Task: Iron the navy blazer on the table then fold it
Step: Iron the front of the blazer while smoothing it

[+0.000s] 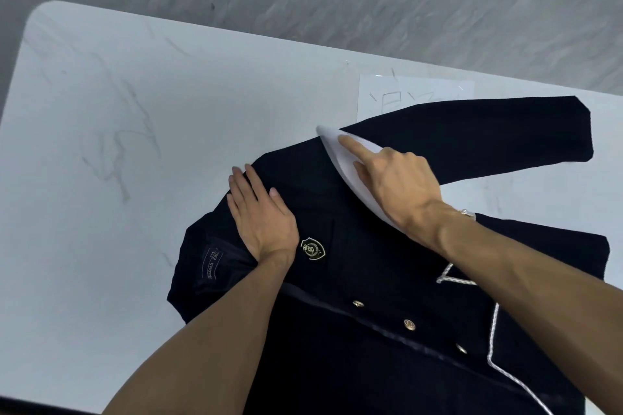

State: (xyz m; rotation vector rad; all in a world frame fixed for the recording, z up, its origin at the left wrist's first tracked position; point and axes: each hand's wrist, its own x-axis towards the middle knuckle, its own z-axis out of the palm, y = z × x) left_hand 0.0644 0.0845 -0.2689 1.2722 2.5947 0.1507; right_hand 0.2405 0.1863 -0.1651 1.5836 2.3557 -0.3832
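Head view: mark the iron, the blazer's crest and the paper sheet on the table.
iron (338,162), head view, white shell near its pointed nose.
crest (313,249), head view, middle of the embroidered badge.
paper sheet (387,94), head view, bare upper part.

Woven label (211,263) on blazer (371,280) lining, left of crest (313,249) — looks like "ROMAN Z…", blurry. Paper (377,94) beyond crest — scribbles unreadable.
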